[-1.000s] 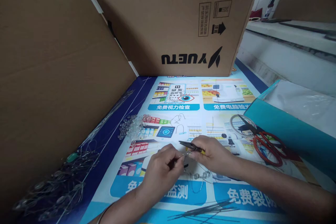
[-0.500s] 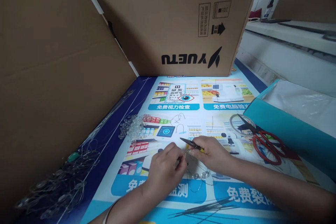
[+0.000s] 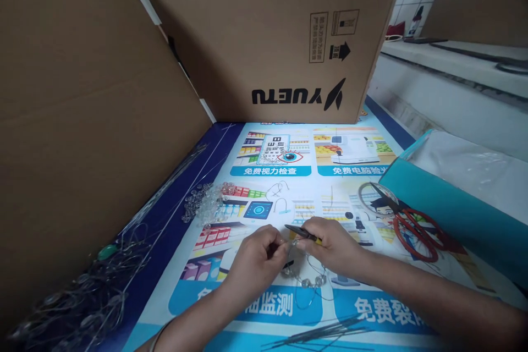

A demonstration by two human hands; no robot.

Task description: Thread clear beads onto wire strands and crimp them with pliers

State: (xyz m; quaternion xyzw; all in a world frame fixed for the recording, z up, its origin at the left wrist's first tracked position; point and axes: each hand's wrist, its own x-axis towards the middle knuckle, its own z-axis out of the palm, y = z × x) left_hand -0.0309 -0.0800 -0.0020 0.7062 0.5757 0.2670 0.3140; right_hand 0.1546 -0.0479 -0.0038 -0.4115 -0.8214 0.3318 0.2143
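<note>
The right hand (image 3: 332, 242) holds small pliers (image 3: 303, 233) in a closed grip, their dark nose pointing left and their yellow-marked handle partly covered by the fingers, while the left hand (image 3: 260, 254) pinches thumb to fingers beside it, apparently on the end of a thin wire, though the exact contact is too small to tell; a beaded wire piece (image 3: 313, 281) with clear round beads hangs in loops from between the hands, just on their near side, over the printed sheet (image 3: 243, 324), and nearer still lies a bundle of dark wire lengths (image 3: 317, 332); to the left is a heap of clear beads (image 3: 208, 203), and at the near left a tangle of wire pieces (image 3: 82, 297) with a green item (image 3: 108, 252) on its far part; to the right, red-handled scissors (image 3: 416, 228) lie with their blades over a round ring (image 3: 377, 199), beside a teal box (image 3: 449, 192) with clear plastic inside, and a cardboard box (image 3: 268, 38) stands at the far side
</note>
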